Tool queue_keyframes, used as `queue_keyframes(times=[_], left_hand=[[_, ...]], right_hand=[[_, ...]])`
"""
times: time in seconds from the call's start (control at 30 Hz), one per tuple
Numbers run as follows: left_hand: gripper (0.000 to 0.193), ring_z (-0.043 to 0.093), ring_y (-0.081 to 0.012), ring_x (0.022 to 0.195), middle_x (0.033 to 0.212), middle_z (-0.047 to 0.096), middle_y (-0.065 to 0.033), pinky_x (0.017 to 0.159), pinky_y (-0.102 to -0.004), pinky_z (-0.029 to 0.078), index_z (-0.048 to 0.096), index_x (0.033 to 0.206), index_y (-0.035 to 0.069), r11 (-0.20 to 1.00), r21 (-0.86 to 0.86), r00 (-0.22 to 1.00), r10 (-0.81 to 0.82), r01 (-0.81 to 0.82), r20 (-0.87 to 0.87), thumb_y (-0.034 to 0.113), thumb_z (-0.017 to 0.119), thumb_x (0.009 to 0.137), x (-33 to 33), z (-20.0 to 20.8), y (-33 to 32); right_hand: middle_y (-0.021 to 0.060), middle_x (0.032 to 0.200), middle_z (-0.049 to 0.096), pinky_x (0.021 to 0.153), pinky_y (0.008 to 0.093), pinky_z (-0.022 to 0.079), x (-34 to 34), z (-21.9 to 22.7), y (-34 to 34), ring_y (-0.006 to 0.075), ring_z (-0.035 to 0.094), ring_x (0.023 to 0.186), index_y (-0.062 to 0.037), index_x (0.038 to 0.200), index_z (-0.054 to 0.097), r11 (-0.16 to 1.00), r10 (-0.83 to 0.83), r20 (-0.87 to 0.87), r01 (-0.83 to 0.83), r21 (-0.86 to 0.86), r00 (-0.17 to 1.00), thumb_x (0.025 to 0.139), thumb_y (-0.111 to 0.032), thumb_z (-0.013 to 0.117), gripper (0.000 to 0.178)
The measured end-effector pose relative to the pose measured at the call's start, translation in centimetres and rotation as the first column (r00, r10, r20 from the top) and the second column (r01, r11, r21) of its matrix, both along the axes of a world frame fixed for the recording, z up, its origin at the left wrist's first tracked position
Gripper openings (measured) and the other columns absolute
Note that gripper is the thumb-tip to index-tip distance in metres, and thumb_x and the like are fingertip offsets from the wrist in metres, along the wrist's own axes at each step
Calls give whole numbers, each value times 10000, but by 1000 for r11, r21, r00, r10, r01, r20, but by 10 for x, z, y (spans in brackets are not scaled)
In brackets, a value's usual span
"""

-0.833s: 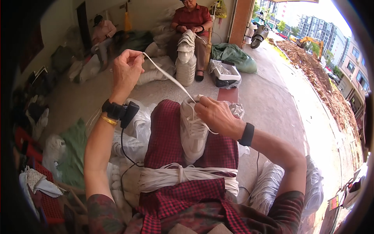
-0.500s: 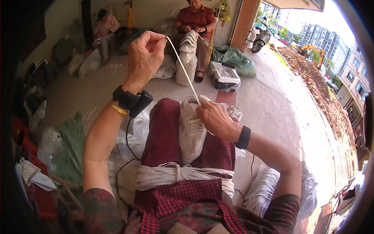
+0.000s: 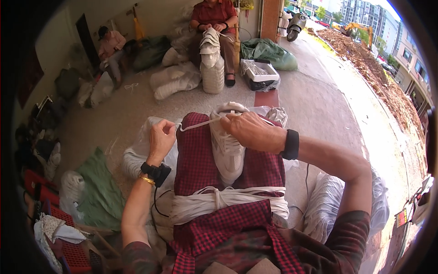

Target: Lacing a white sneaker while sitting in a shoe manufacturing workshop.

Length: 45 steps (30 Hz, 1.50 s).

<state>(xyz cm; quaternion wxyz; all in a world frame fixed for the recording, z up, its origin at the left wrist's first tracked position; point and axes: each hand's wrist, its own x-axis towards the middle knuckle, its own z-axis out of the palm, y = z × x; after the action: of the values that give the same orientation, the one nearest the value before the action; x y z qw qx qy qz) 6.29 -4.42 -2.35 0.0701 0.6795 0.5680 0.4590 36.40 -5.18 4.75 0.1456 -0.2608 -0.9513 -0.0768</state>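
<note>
A white sneaker (image 3: 227, 150) lies sole-down between my knees on my red checked lap. My right hand (image 3: 248, 130) grips the shoe's top near the tongue and pinches a white lace (image 3: 198, 124). The lace runs left, taut, to my left hand (image 3: 160, 139), which is closed around its other end just above my left thigh. A thick bundle of white laces (image 3: 228, 201) lies across my lap below the shoe.
White bags of shoes (image 3: 337, 205) stand at both sides of my legs. A person in red (image 3: 214, 18) sits ahead with a stack of white shoes (image 3: 212, 64); another person (image 3: 112, 48) sits at the back left. A box (image 3: 260, 75) and a green sack (image 3: 269, 50) lie ahead.
My left hand has come down from high up at the left to just beside my left thigh, still pulling the lace. My right hand stays on the shoe.
</note>
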Motion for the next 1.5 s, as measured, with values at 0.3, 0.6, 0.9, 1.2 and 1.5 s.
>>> queue_keyframes(times=[0.3,0.6,0.9,1.2,1.5], left_hand=[[273,681,-287,843,1015,678,-178,718,-376,527,670,1049,14,996,46,988,-73,80,-137,-14,609,784,14,-5,-4],[498,638,-202,937,1214,558,-112,690,-267,545,552,1224,57,884,227,911,-378,409,-167,-110,622,760,89,30,-22],[175,619,-302,675,835,628,-100,624,-379,510,618,987,63,839,199,816,-392,506,-425,51,725,849,40,22,-12],[141,618,-285,700,833,579,-79,620,-400,501,613,985,100,861,275,674,-102,429,-732,170,674,879,-38,48,-8],[105,608,-339,854,886,569,-138,696,-435,507,565,971,46,933,283,680,60,221,-731,88,609,885,-107,35,-8]], right_hand=[[167,708,680,611,462,497,42,75,-38,357,678,695,-41,935,680,955,-257,-131,231,-183,957,821,-169,719,176],[115,804,669,628,440,514,135,64,-62,325,663,724,-65,1054,607,926,-361,-77,367,87,929,912,-113,644,154],[108,900,655,647,408,540,212,10,-56,311,667,767,-64,1056,584,917,-388,-102,395,59,916,945,-59,587,111],[173,942,702,680,420,545,256,-4,-53,333,691,806,-17,1005,577,784,-618,-117,620,-18,778,952,-8,551,60],[132,892,568,699,388,503,259,-10,-58,278,587,805,-26,1002,660,642,-606,-424,729,239,673,951,-30,589,88]])
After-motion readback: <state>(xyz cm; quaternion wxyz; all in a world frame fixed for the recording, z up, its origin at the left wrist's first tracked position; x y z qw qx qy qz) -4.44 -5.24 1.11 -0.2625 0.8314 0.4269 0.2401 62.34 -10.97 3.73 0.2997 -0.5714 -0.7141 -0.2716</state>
